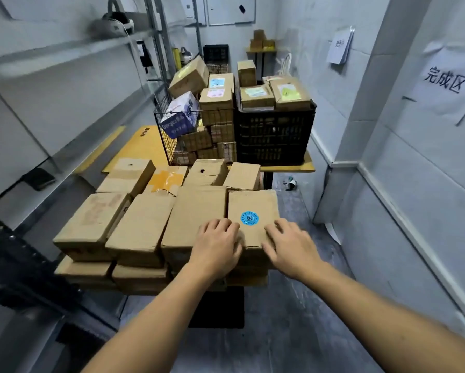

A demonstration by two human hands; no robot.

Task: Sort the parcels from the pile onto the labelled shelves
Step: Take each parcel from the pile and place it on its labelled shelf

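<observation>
The left hand (216, 246) lies flat on the left edge of a brown cardboard parcel (252, 201), its fingers loosely bent over the seam with the neighbouring box and wrapped round nothing. The right hand (287, 246) rests on the same parcel's near right corner, fingers spread and relaxed, thumb along the near edge.

A round blue sticker (249, 218) sits on the parcel's top between the two hands; its print is too small to read. On the right wall a paper sign (445, 82) reads "完成区".

The parcel is the nearest right box of the pile (142, 224), right of the metal shelving (64, 49). Beyond the pile stand a wire basket (169, 135) and a black crate (275, 138), both loaded with boxes.
</observation>
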